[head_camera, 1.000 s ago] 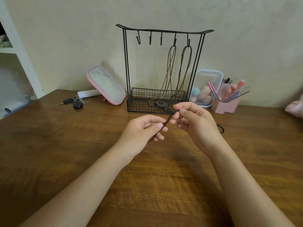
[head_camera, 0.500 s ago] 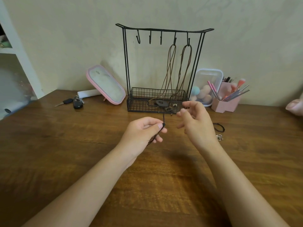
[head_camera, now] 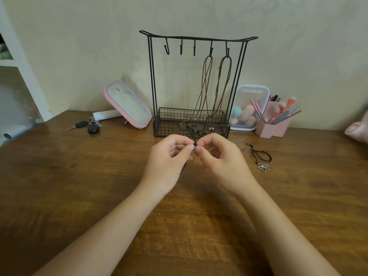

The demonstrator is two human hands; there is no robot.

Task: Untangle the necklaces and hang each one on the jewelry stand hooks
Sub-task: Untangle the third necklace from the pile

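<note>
Pinching dark cord [head_camera: 193, 138], maybe knotted, left hand [head_camera: 167, 159] and right hand [head_camera: 222, 161] grip, wooden table [head_camera: 79, 176], cream wall [head_camera: 79, 46]

A dressing corner in a home. A wooden table [head_camera: 79, 176] stands against a plain cream wall [head_camera: 79, 46]. At the back of the table sits a black wire jewelry stand [head_camera: 152, 76], with brown cord necklaces [head_camera: 205, 86] hanging from two of its hooks. To the left of it leans a small pink-framed mirror [head_camera: 127, 105], and a bunch of keys [head_camera: 89, 125] lies nearby. To the right of the stand are a clear plastic box [head_camera: 249, 94] holding pastel makeup sponges [head_camera: 244, 115] and a pink holder [head_camera: 270, 129] full of makeup brushes [head_camera: 286, 108]. A white shelf unit [head_camera: 22, 66] edges the far left.
</note>
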